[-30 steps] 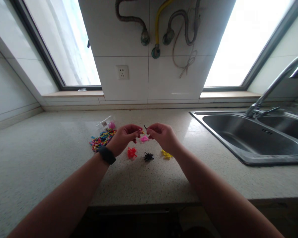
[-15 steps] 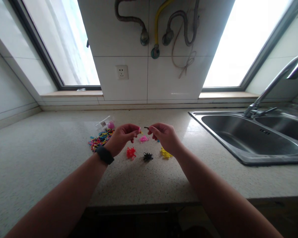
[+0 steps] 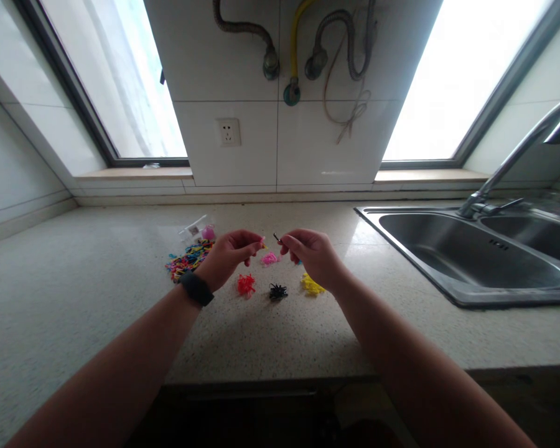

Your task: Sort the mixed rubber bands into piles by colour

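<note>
My left hand (image 3: 233,254), with a dark band at its wrist, is closed in a pinch on small pink and yellow rubber bands (image 3: 264,244). Facing it across a narrow gap, my right hand (image 3: 312,254) pinches a black rubber band (image 3: 277,237) that sticks out past its fingertips. Below the hands lie small piles of bands: red (image 3: 246,285), black (image 3: 278,292) and yellow (image 3: 312,285). A pink pile (image 3: 269,258) sits between the hands, and a bit of blue (image 3: 300,262) is mostly hidden by my right hand. Beside my left wrist spreads a mixed-colour heap (image 3: 189,260).
A clear plastic bag (image 3: 193,228) with something pink in it lies behind the mixed heap. On the right a steel double sink (image 3: 420,252) with a faucet (image 3: 504,165) is set into the speckled counter (image 3: 98,298). A tiled wall with a socket (image 3: 228,132) rises behind.
The black band in my right hand now points more upward at its free end. Both hands stay nearly in place, and the view has shifted slightly.
</note>
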A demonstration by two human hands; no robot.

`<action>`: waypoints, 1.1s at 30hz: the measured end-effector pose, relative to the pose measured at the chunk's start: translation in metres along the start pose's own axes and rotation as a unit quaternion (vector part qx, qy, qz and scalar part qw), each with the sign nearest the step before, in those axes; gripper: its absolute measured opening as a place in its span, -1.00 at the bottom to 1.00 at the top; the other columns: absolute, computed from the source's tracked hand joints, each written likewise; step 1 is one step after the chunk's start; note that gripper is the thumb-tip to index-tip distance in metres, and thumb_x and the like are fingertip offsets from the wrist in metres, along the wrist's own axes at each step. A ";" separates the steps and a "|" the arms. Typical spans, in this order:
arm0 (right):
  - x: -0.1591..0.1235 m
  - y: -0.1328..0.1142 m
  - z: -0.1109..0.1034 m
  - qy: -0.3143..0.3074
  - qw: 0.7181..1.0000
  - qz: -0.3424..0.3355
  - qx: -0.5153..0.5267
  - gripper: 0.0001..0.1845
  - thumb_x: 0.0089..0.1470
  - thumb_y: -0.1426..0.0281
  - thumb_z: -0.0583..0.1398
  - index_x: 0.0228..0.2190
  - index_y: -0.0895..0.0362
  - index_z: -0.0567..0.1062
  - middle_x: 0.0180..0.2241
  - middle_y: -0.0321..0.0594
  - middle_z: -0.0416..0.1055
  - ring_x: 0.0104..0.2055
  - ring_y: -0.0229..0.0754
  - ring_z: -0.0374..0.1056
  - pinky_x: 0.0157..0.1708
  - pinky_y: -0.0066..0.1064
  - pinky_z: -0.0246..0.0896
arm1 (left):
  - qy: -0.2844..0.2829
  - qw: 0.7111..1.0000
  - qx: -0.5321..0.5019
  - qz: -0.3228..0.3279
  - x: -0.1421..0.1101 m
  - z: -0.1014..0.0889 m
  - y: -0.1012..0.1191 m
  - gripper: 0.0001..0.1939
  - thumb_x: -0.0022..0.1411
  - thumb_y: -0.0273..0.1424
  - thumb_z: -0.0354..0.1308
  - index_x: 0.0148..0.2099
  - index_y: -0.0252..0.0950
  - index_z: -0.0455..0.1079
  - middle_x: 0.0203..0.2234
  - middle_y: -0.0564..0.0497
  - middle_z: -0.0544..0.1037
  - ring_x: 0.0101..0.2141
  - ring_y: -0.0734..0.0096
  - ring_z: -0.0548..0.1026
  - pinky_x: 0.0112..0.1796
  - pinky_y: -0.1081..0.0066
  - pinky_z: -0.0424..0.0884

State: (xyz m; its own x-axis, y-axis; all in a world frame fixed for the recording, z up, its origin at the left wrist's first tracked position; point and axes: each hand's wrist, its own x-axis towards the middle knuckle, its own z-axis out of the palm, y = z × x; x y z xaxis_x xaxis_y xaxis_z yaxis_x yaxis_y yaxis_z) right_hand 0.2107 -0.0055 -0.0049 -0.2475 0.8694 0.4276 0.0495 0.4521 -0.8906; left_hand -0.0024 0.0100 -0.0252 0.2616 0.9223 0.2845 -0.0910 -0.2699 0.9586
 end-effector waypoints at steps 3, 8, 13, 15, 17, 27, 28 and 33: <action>-0.001 -0.002 -0.001 -0.004 1.000 0.001 0.002 -0.76 0.14 0.26 0.21 -0.47 0.14 0.51 -0.52 -0.28 0.46 -0.57 -0.37 0.18 -0.57 -0.45 0.09 | 0.003 1.000 0.004 -0.001 0.000 0.000 0.001 -0.77 0.10 -0.34 0.36 -0.20 -0.33 0.50 -0.43 0.03 0.51 -0.48 0.56 0.37 -0.51 0.54 0.32; -0.002 -0.006 -0.002 -0.001 1.000 -0.001 0.005 -0.77 0.14 0.26 0.21 -0.46 0.14 0.51 -0.53 -0.28 0.46 -0.58 -0.37 0.18 -0.57 -0.44 0.09 | 0.005 1.000 0.010 0.002 -0.001 0.001 0.002 -0.76 0.10 -0.34 0.36 -0.20 -0.33 0.50 -0.44 0.03 0.50 -0.48 0.56 0.36 -0.51 0.53 0.32; -0.004 -0.007 -0.009 -0.041 0.996 -0.007 -0.082 -0.74 0.17 0.23 0.18 -0.41 0.13 0.55 -0.51 -0.27 0.46 -0.54 -0.34 0.21 -0.51 -0.43 0.12 | 0.005 1.000 0.011 0.001 -0.001 0.000 0.002 -0.76 0.09 -0.33 0.37 -0.19 -0.33 0.51 -0.43 0.03 0.51 -0.49 0.56 0.36 -0.51 0.53 0.32; -0.006 -0.006 -0.015 -0.093 0.975 -0.032 -0.199 -0.77 0.18 0.25 0.18 -0.37 0.11 0.58 -0.50 -0.27 0.47 -0.49 -0.30 0.26 -0.45 -0.40 0.12 | 0.004 1.000 0.015 0.000 -0.001 0.000 0.002 -0.76 0.09 -0.33 0.36 -0.20 -0.33 0.51 -0.42 0.02 0.52 -0.49 0.56 0.36 -0.51 0.53 0.31; -0.007 -0.004 -0.020 -0.142 0.927 -0.060 -0.341 -0.81 0.17 0.28 0.21 -0.37 0.08 0.60 -0.48 -0.25 0.50 -0.46 -0.26 0.29 -0.40 -0.37 0.08 | 0.001 1.000 0.021 -0.001 -0.001 0.001 0.002 -0.76 0.09 -0.33 0.36 -0.20 -0.33 0.51 -0.42 0.02 0.52 -0.50 0.56 0.35 -0.52 0.53 0.31; -0.010 0.016 -0.026 -0.233 0.843 -0.030 -0.484 -0.82 0.08 0.28 0.29 -0.51 0.04 0.63 -0.57 -0.21 0.49 -0.55 -0.23 0.26 -0.51 -0.34 -0.07 | -0.017 0.998 0.065 -0.004 -0.002 0.002 0.003 -0.76 0.10 -0.33 0.34 -0.20 -0.34 0.51 -0.43 0.03 0.51 -0.52 0.58 0.34 -0.52 0.52 0.31; -0.010 0.015 -0.025 -0.240 0.838 -0.031 -0.489 -0.83 0.08 0.28 0.28 -0.50 0.03 0.63 -0.57 -0.21 0.49 -0.56 -0.23 0.26 -0.51 -0.35 -0.08 | -0.019 0.998 0.068 -0.004 -0.002 0.002 0.003 -0.76 0.11 -0.33 0.34 -0.19 -0.34 0.50 -0.43 0.02 0.51 -0.52 0.57 0.34 -0.52 0.52 0.31; -0.011 0.008 -0.021 -0.269 0.818 -0.034 -0.507 -0.78 0.13 0.27 0.23 -0.47 0.04 0.64 -0.56 -0.21 0.50 -0.58 -0.24 0.21 -0.54 -0.36 -0.13 | -0.029 0.996 0.086 -0.009 -0.002 0.004 0.004 -0.75 0.12 -0.31 0.33 -0.19 -0.35 0.50 -0.42 0.02 0.50 -0.52 0.57 0.34 -0.51 0.52 0.31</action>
State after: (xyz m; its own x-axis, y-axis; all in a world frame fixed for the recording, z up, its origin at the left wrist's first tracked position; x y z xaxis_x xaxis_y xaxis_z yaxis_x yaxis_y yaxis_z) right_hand 0.2336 -0.0072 -0.0138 -0.6595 0.7454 0.0970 0.7280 0.6655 -0.1645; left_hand 0.0002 0.0059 -0.0224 0.3170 0.9111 0.2635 0.0790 -0.3022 0.9500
